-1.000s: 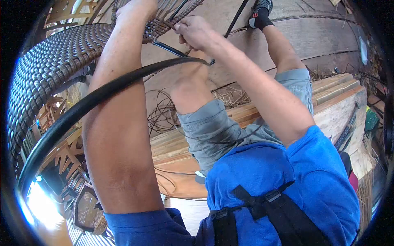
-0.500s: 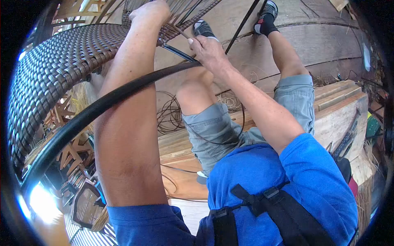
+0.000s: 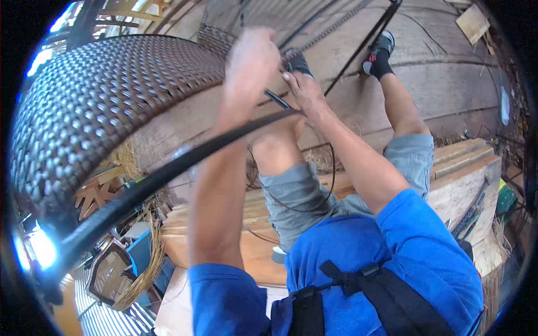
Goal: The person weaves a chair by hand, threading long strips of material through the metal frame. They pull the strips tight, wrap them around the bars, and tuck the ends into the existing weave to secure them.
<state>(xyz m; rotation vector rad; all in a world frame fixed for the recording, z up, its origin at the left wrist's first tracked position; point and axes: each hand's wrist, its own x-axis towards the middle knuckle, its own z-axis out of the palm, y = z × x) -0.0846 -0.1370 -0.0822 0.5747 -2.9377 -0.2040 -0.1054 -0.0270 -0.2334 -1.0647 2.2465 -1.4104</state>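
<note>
A dark brown woven wicker panel [image 3: 120, 84], part of a piece of furniture, curves across the left side. Below it a black curved tube [image 3: 168, 168] rises toward my hands and passes in front of my left forearm. My left hand [image 3: 253, 61], smeared by motion, is raised beside the panel's right edge; its fingers cannot be made out. Just right of it, my right hand [image 3: 307, 92] is closed with the thumb on top, near a short dark bar [image 3: 277, 99] that meets the tube's end. What its fingers grip is hidden.
My legs straddle stacked wooden boards [image 3: 459, 162]. Loose dark strands lie around my knee. A bundle of straw-like fibre [image 3: 143, 274] hangs at the lower left near a framed cane panel [image 3: 107, 274]. A wood offcut [image 3: 472, 24] lies on the floor at upper right.
My left hand has swung right and down, close to my right hand. My right hand has shifted slightly right and down. The wicker panel and tube appear tilted and shifted right.
</note>
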